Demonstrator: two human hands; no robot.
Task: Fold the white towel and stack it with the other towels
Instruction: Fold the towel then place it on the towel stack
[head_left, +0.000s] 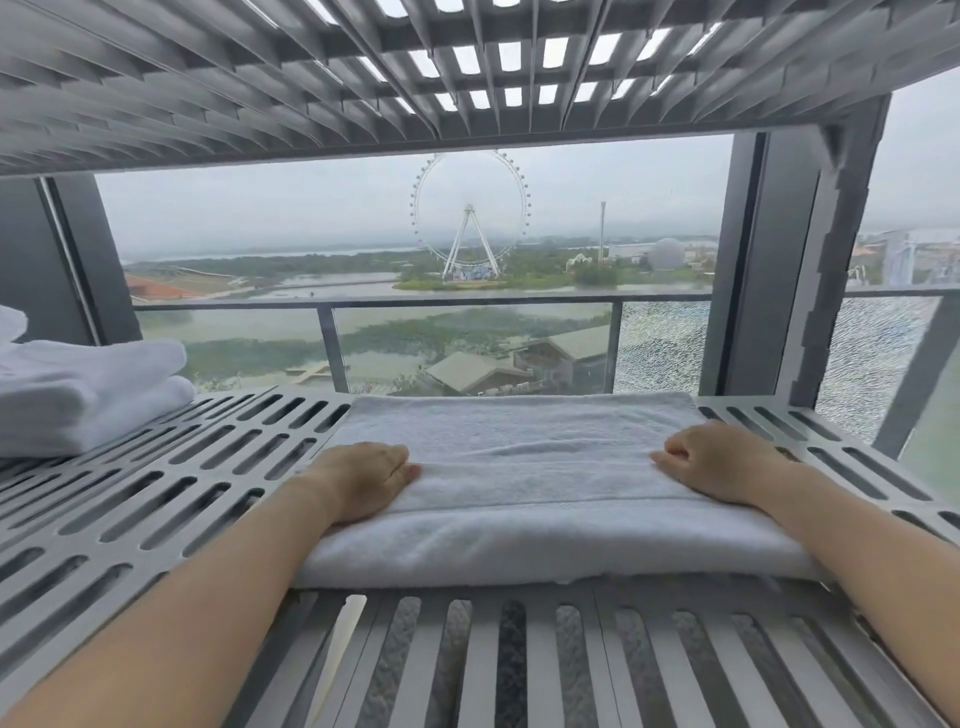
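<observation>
A white towel (524, 483) lies folded into a wide rectangle on the slotted grey shelf (171, 483), in the middle of the view. My left hand (363, 480) rests palm down on the towel's left end, fingers close together. My right hand (722, 462) presses on the right end with its fingers curled, pinching a fold of the top layer. A stack of other folded white towels (78, 395) sits at the far left of the same shelf, apart from the towel under my hands.
Another slotted shelf (363, 78) hangs low overhead. Behind the shelf is a window with a dark frame post (769, 270) at right and a balcony railing (415, 304) outside. A slatted lower surface (571, 665) shows under the near edge.
</observation>
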